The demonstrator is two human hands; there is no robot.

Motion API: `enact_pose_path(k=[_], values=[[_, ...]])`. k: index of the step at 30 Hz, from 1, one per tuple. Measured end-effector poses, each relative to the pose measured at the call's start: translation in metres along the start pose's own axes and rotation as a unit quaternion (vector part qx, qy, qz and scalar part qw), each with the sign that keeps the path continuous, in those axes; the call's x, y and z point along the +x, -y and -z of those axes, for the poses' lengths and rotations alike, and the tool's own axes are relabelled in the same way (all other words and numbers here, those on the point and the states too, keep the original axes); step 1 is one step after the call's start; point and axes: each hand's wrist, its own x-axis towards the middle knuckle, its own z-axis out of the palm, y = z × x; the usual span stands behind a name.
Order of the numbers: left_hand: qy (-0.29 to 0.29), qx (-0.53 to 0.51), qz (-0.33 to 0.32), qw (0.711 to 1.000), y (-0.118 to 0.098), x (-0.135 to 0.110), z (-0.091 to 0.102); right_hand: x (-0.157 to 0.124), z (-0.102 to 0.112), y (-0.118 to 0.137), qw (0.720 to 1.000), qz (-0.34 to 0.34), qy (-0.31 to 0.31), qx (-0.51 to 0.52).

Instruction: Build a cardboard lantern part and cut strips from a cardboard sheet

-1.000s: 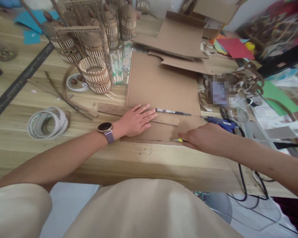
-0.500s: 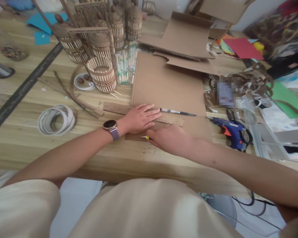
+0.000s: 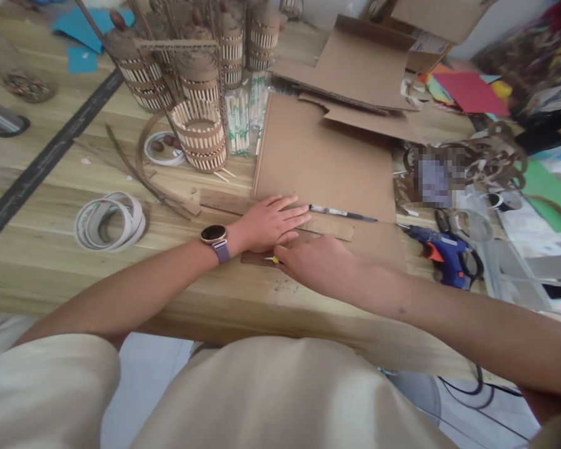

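My left hand [image 3: 273,224] lies flat with its fingers spread, pressing on a long thin brown strip [image 3: 331,226] that looks like a ruler. The strip rests across a large sheet of cardboard [image 3: 325,149]. Just below it, my right hand [image 3: 313,259] is closed around a yellow craft knife [image 3: 275,259]; its short blade points left over the near edge of the cardboard, and most of the handle is hidden in my fist. A pen [image 3: 343,213] lies on the cardboard beyond the strip, close to my left fingertips.
Tape rolls [image 3: 110,221] sit at the left. Behind stand several stick-and-cardboard lanterns, with an open stick cylinder [image 3: 199,137] in front. At the right lie a blue glue gun [image 3: 442,252] and a heap of brown strips [image 3: 495,156]. More cardboard pieces [image 3: 359,68] are at the back.
The whole view has shifted slightly, so things appear a little further right. Both hands keep nearly the same place on the cardboard, the right still gripping the craft knife.
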Motion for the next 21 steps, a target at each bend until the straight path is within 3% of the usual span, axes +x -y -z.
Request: enact_pose_path(k=[11,21], values=[[0.020,-0.006,-0.003,1.000,0.003,0.000,-0.001,0.003,0.051,0.013,0.988,0.026,0.121,-0.087],[0.029,-0.011,0.008,0.999,0.000,0.001,0.003,-0.011,0.016,0.002,0.992,0.040,0.088,-0.076]])
